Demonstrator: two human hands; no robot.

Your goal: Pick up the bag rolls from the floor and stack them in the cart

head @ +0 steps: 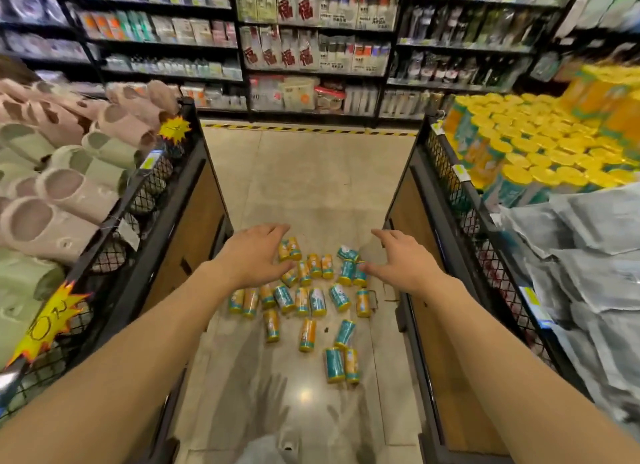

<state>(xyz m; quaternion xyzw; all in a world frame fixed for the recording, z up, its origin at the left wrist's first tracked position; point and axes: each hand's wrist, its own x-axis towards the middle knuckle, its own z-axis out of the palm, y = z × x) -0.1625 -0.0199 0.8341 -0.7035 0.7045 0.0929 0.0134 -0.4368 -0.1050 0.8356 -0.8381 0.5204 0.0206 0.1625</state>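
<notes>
Several small bag rolls (pixel 306 297), teal and orange with yellow ends, lie scattered on the beige tile floor between two display carts. My left hand (pixel 258 252) hovers above the left side of the pile, fingers spread, holding nothing. My right hand (pixel 401 259) hovers above the right side of the pile, fingers also apart and empty. The cart on the right (pixel 450 172) has a black mesh wall and holds many stacked rolls (pixel 526 141) with yellow tops.
The left cart (pixel 166 186) is full of pink and green slippers, with yellow price stars on its rim. Grey packaged goods (pixel 588 255) fill the near part of the right cart. Stocked shelves (pixel 311 48) close the aisle behind a yellow-black floor strip.
</notes>
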